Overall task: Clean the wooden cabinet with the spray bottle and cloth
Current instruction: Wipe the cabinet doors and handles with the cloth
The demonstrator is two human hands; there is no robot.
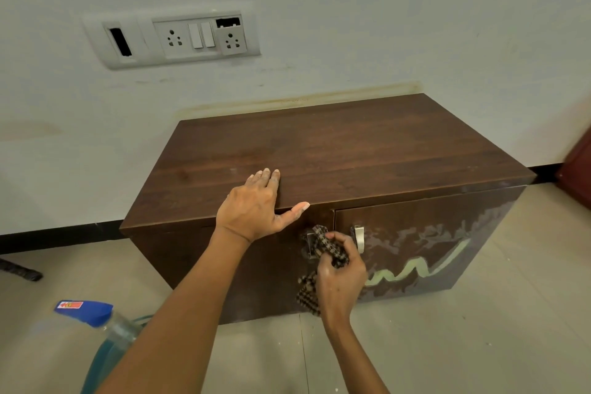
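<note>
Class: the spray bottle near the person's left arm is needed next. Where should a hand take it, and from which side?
Probably grip the clear neck of the spray bottle, just below the blue trigger head. It is the narrowest part. Come from the left, since the left hand's forearm crosses its right side.

spray bottle [105, 329]: blurred, base cut off | left door handle [309, 241]: partly hidden by cloth [329, 249]

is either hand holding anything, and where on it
The right hand grips the checked cloth around its bunched middle, ends hanging free. The left hand holds nothing; it rests flat on the cabinet top.
</note>
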